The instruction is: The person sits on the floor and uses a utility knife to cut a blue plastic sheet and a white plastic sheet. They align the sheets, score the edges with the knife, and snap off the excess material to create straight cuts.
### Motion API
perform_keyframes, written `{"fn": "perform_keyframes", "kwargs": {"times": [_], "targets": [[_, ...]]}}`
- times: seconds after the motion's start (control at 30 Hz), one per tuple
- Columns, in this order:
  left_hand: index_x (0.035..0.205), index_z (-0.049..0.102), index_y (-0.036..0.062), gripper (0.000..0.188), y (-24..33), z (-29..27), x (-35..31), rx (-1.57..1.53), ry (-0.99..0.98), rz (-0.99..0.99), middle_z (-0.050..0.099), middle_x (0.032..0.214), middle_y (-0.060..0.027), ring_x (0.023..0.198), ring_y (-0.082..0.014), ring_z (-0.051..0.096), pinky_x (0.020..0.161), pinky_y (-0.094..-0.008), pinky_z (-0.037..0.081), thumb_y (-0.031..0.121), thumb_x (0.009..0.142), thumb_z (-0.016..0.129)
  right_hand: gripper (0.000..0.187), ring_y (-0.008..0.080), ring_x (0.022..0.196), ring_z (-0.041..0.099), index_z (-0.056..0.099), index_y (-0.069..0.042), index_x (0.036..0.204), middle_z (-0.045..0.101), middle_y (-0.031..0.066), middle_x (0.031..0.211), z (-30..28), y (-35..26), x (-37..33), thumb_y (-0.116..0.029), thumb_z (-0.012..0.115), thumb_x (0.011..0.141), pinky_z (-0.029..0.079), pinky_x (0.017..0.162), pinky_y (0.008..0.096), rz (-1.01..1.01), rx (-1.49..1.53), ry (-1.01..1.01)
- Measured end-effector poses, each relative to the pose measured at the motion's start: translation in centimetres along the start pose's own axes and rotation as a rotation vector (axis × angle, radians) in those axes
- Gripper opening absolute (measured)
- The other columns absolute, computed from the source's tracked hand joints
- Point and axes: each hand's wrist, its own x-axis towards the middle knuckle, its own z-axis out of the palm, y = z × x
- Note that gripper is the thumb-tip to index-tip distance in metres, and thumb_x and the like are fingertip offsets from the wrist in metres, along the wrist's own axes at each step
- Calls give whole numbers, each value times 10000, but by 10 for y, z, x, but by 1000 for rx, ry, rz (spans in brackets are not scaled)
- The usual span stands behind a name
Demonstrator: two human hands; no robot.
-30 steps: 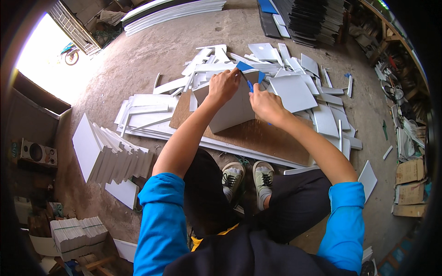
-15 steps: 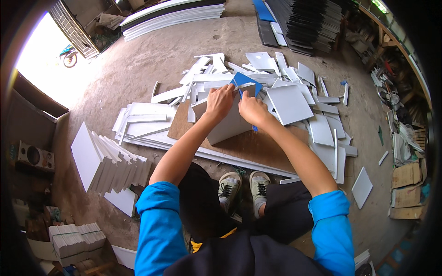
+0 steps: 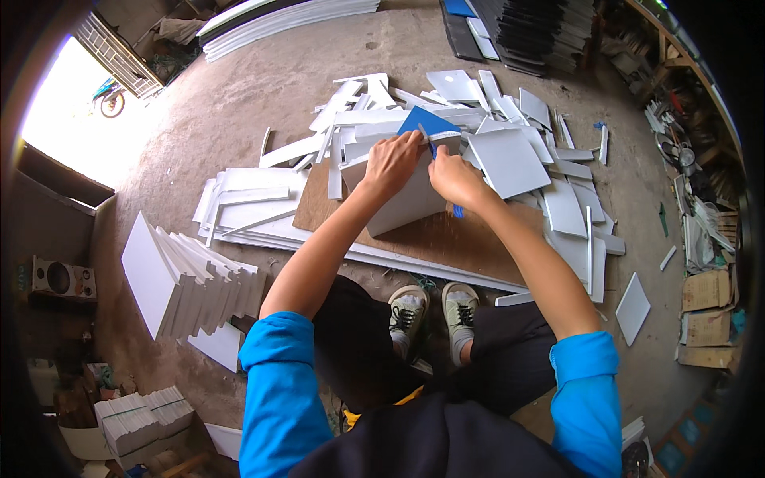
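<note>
My left hand (image 3: 394,163) is closed over the top edge of a white board block (image 3: 410,199), which stands upright on a brown wooden board (image 3: 478,259). Close beside it, my right hand (image 3: 458,177) grips a blue-handled cutter (image 3: 457,212). The handle shows below and above that fist, and a narrow metal blade points up at the block's top edge, near my left fingertips. Just beyond the fingers lies a blue triangular face (image 3: 430,120) with a rough white edge. Whether the blade is inside the material I cannot tell.
White board offcuts (image 3: 510,159) lie heaped around the block. A leaning stack of white panels (image 3: 187,287) stands at left. My shoes (image 3: 460,311) are just in front of the wooden board. Cardboard boxes (image 3: 708,287) line the right; dark sheets (image 3: 542,36) are piled far back.
The whole view has shifted slightly. My right hand has moved a little to the right with the cutter, and more of the blade shows beside my left fingertips. My left hand keeps its hold.
</note>
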Motion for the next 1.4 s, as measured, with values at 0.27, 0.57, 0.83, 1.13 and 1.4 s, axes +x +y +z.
{"fn": "perform_keyframes", "kwargs": {"times": [0.27,0.57,0.83,1.13,1.4], "targets": [[931,476,86,154,4,-5,1,34,-71,-3,591,786,-63,718,-249,614,573,-366,484,206,843,514,312,429,877,583,426,55,994,596,285,875,-5,3,-17,-236,393,886,470,771,487,28,27,-91],[940,465,73,143,3,-5,2,7,-98,15,594,817,-86,742,-286,607,592,-400,480,172,845,506,304,414,905,584,437,66,993,592,287,919,-10,6,-14,-211,390,874,464,803,466,39,-9,-164],[922,451,56,154,4,-8,1,-69,-92,69,598,804,-109,715,-307,604,593,-409,472,173,842,511,353,382,923,590,435,76,1053,598,263,946,-5,9,7,-220,393,864,466,801,446,110,121,-256],[1009,449,65,267,5,-13,3,-27,-235,-22,619,777,-123,712,-335,606,569,-444,468,225,820,551,365,357,926,595,528,58,981,618,231,924,-19,4,5,-265,415,852,452,813,445,-27,-79,-197],[908,451,72,229,6,-8,1,77,-136,-25,621,769,-80,648,-296,621,514,-404,480,203,782,590,358,392,943,577,515,47,1020,603,258,955,6,6,15,-249,418,842,434,835,473,3,-61,-38]]}}
